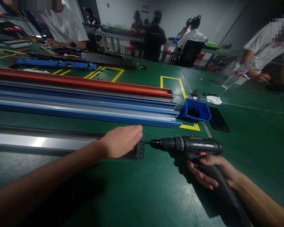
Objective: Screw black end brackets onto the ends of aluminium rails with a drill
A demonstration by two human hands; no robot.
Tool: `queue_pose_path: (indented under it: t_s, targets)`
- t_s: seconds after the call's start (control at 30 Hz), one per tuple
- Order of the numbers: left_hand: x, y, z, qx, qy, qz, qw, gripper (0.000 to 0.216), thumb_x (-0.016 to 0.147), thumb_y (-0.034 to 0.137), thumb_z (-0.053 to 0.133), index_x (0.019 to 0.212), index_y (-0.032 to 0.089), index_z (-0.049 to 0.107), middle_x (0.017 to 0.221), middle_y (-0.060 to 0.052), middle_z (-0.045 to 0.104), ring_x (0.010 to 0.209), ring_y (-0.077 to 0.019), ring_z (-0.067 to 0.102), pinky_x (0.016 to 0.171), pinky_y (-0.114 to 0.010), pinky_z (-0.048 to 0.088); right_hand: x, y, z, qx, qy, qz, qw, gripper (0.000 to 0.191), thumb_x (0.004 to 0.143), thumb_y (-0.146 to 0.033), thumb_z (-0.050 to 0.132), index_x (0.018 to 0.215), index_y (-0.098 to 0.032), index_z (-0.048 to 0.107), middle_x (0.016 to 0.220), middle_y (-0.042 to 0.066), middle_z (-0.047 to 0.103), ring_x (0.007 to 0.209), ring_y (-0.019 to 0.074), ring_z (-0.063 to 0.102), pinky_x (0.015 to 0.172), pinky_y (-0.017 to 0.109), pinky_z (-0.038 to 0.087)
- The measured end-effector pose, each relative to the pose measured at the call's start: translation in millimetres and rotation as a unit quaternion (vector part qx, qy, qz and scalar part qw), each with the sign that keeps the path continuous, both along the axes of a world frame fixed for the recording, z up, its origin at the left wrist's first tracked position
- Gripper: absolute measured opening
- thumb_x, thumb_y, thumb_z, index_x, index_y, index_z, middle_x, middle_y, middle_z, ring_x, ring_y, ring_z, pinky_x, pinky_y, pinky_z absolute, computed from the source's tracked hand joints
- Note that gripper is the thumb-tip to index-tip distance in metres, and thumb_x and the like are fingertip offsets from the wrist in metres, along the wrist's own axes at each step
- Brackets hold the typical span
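Observation:
My right hand (210, 171) is wrapped round the handle of a black cordless drill (201, 145), which lies level with its chuck facing left. From the chuck a thin bit (148, 142) reaches to the end of a long silver-and-black metal profile (44, 140). Over that end, my left hand (123, 140) is closed on the profile from above, its fingers together and the tips partly hidden. A black slotted end cap (140, 151) shows just below the fingers. Whether the bit touches a screw is too small to tell.
Beyond the profile lie several long blue profiles (85, 105) and an orange one (85, 80). A blue bin (196, 108) with dark parts stands by their right ends, beside a black phone-like slab (219, 119). Co-workers sit across the green table (251, 151).

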State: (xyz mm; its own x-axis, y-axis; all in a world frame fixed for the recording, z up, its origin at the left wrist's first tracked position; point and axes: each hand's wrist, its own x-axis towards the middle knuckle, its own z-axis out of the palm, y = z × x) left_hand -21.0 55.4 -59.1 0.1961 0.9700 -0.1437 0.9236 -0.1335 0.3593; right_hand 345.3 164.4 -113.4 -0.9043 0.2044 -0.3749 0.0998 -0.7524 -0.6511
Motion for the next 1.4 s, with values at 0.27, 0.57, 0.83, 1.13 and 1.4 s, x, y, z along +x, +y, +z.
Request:
queue_pose_path:
  t_s: [0.27,0.57,0.83,1.13,1.4]
  targets:
    - [0.8,0.4,0.7,-0.008,-0.001,0.006,1.0,0.031,0.108,0.04,0.023,0.095,0.024,0.046,0.09,-0.002,0.061,0.074,-0.0203,0.057,0.065,-0.034,0.036,-2.6,-2.0,3.0,0.005,0.004,-0.001,1.0,0.04,0.09,-0.035,0.061,0.114,-0.005,0.072,0.081,0.013,0.07,0.04,0.0068,0.051,0.046,0.021,0.05]
    - [2.5,1.9,0.4,-0.016,-0.002,0.006,1.0,0.03,0.108,0.04,0.023,0.095,0.024,0.045,0.089,-0.002,0.06,0.074,-0.0201,0.056,0.065,-0.033,0.034,-0.5,-1.4,0.7,0.006,0.015,0.008,1.0,0.034,0.09,-0.036,0.063,0.103,-0.006,0.074,0.079,0.01,0.07,0.041,0.0068,0.054,0.048,0.022,0.054]
    - [1.1,1.1,-0.1,-0.016,-0.009,0.005,1.0,0.03,0.108,0.04,0.023,0.095,0.023,0.044,0.088,-0.002,0.059,0.073,-0.0193,0.055,0.065,-0.033,0.033,1.8,-2.2,1.9,-0.006,0.008,0.004,1.0,0.031,0.092,-0.031,0.061,0.104,-0.004,0.072,0.075,0.006,0.067,0.042,0.0052,0.054,0.051,0.02,0.054]
    - [-0.3,1.6,-1.8,-0.004,-0.006,0.0,1.0,0.03,0.108,0.039,0.023,0.093,0.024,0.044,0.087,-0.001,0.058,0.072,-0.0197,0.055,0.064,-0.034,0.033,0.9,-3.0,0.1,0.007,0.003,-0.005,1.0,0.03,0.092,-0.03,0.059,0.102,-0.005,0.072,0.072,0.005,0.066,0.04,0.0052,0.052,0.048,0.02,0.053]
    - [-1.6,0.2,-2.6,0.002,-0.005,-0.004,1.0,0.03,0.108,0.039,0.022,0.093,0.024,0.044,0.087,-0.001,0.059,0.073,-0.0207,0.056,0.065,-0.034,0.034,-0.2,-4.4,3.1,-0.006,-0.002,-0.004,1.0,0.028,0.092,-0.028,0.059,0.101,-0.005,0.072,0.073,0.005,0.067,0.04,0.0049,0.053,0.049,0.02,0.053]
